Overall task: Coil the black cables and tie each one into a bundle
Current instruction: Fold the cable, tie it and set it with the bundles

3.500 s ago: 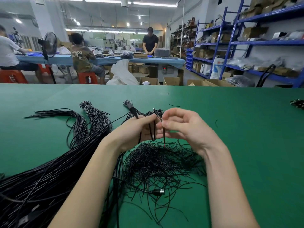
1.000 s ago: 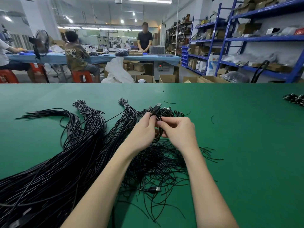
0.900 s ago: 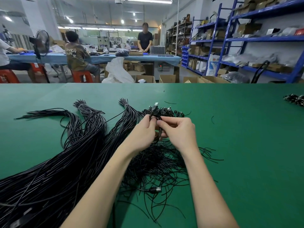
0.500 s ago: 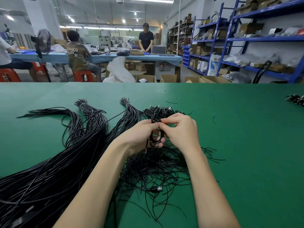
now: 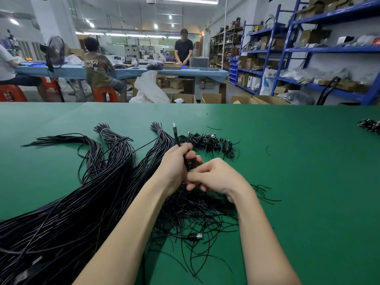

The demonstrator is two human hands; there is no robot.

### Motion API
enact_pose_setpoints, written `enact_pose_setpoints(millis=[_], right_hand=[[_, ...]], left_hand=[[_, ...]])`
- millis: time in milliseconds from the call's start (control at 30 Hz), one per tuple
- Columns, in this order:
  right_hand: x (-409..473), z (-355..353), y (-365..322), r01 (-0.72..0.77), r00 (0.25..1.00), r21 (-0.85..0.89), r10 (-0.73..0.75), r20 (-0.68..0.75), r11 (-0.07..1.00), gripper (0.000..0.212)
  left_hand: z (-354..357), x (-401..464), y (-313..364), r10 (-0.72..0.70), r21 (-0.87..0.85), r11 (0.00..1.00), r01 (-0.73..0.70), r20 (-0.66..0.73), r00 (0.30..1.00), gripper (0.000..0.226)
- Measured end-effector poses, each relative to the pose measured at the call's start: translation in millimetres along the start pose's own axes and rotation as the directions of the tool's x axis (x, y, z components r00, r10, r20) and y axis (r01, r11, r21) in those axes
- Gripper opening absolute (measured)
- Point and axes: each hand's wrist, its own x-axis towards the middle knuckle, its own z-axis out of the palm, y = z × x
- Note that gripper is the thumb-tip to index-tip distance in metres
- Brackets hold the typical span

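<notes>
Item: black cable [image 5: 186, 161], being gathered above the green table [image 5: 298, 182]. Left hand [image 5: 176, 165] is gripping the coil, plug end [image 5: 175, 130] sticking up clear; right hand [image 5: 216, 177] is pinching, probably a tie, at its base to bind it.

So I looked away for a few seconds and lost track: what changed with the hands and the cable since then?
The left hand now grips the coiled cable upright, its plug end sticking up where none showed at first. The right hand has dropped lower and pinches at the coil's bottom. The long cable bunches, the loose tie pile and the finished bundles stayed put.
</notes>
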Motion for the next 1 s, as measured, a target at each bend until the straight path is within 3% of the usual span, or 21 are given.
enact_pose_setpoints(millis=[167, 300, 367, 467, 567, 700, 767, 900, 1000], right_hand=[[3, -6, 10, -0.043, 0.996, 0.048, 0.047, -0.070, 0.998, 0.019], [-2, -13, 10, -0.072, 0.997, -0.039, 0.072, 0.014, 0.997, 0.013], [-3, -18, 9, -0.010, 0.999, 0.121, 0.014, -0.029, 0.993, 0.020], [-1, -23, 4, 0.134, 0.985, 0.263, -0.099, -0.144, 0.955, 0.012], [3, -15, -2, 0.173, 0.958, 0.137, -0.134, -0.255, 0.975, 0.015], [8, -5, -8, 0.202, 0.888, -0.151, -0.246, -0.389, 0.968, 0.019], [10, -4, -6, 0.208, 0.889, -0.147, -0.249, -0.384, 0.967, 0.026], [10, -8, 0, 0.225, 0.891, -0.141, -0.262, -0.370, 0.964, 0.019], [15, -4, 3, 0.221, 0.837, -0.173, -0.277, -0.472, 0.960, 0.014]], left_hand=[[-3, -1, 7, -0.011, -0.012, 1.000, 0.012, 0.102, 0.995, 0.026], [-4, -1, 0, 0.035, 0.199, 0.979, -0.050, 0.079, 0.996, 0.027], [-7, 0, -1, 0.049, 0.332, 0.940, -0.077, 0.094, 0.994, 0.028], [-8, -1, -2, 0.078, 0.493, 0.859, -0.137, 0.138, 0.987, 0.028], [-6, -3, -3, 0.106, 0.598, 0.776, -0.202, 0.192, 0.976, 0.030], [-8, -2, -6, 0.124, 0.764, 0.587, -0.268, 0.242, 0.962, 0.035], [-9, -2, -3, 0.104, 0.781, 0.558, -0.281, 0.270, 0.957, 0.032], [-10, -5, -1, -0.054, 0.807, 0.557, -0.197, 0.271, 0.961, 0.032], [-6, -6, -4, -0.099, 0.685, 0.722, -0.095, 0.239, 0.966, 0.019]])
